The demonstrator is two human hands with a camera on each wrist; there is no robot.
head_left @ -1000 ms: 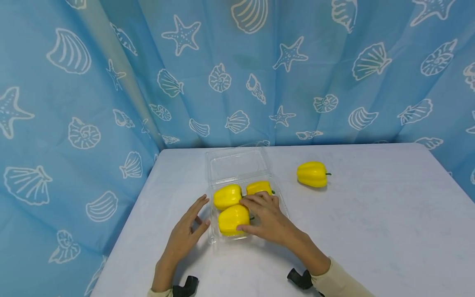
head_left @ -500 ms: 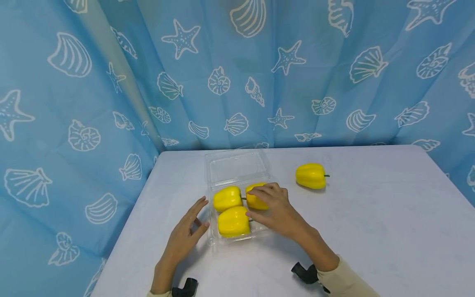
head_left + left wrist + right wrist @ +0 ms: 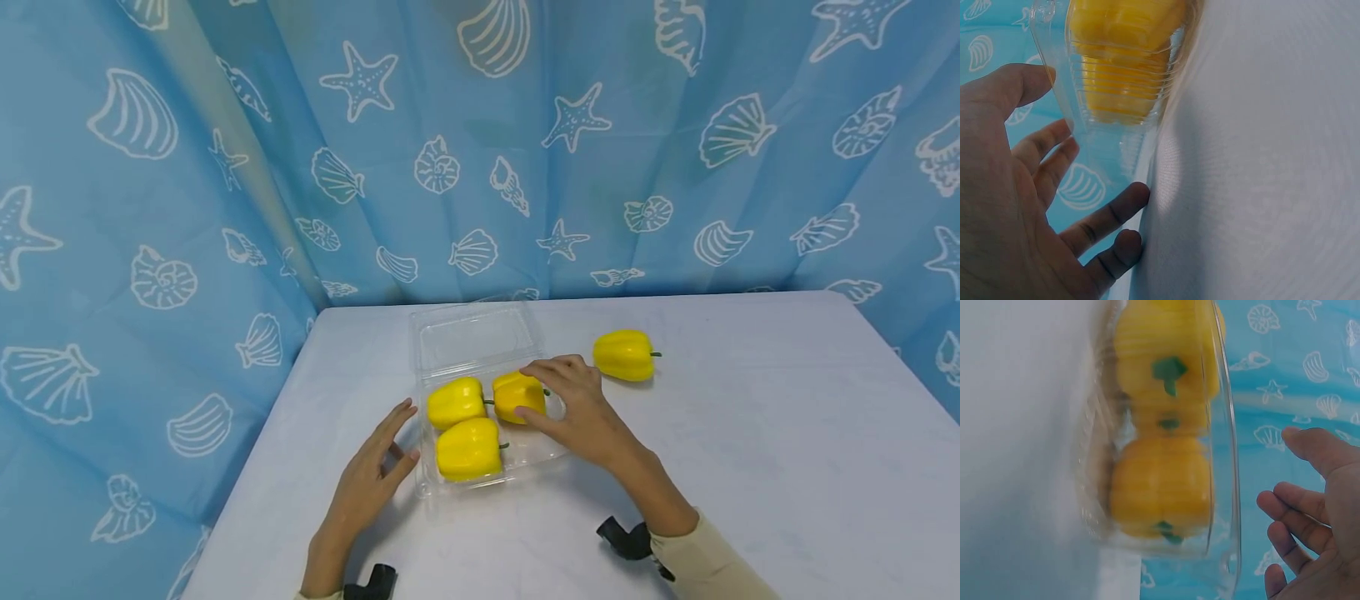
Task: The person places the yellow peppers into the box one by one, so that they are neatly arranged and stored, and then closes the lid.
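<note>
Right wrist: hand [image 3: 1335, 530] loosely spread, near container [image 3: 1234, 444].

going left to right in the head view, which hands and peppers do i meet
left hand → pair of boxed peppers → third boxed pepper → right hand → lone pepper

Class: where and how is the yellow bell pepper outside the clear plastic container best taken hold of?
Probably around the smooth middle of the yellow bell pepper, coming from above and closing across its width: it lies on its side, green stem pointing right.
</note>
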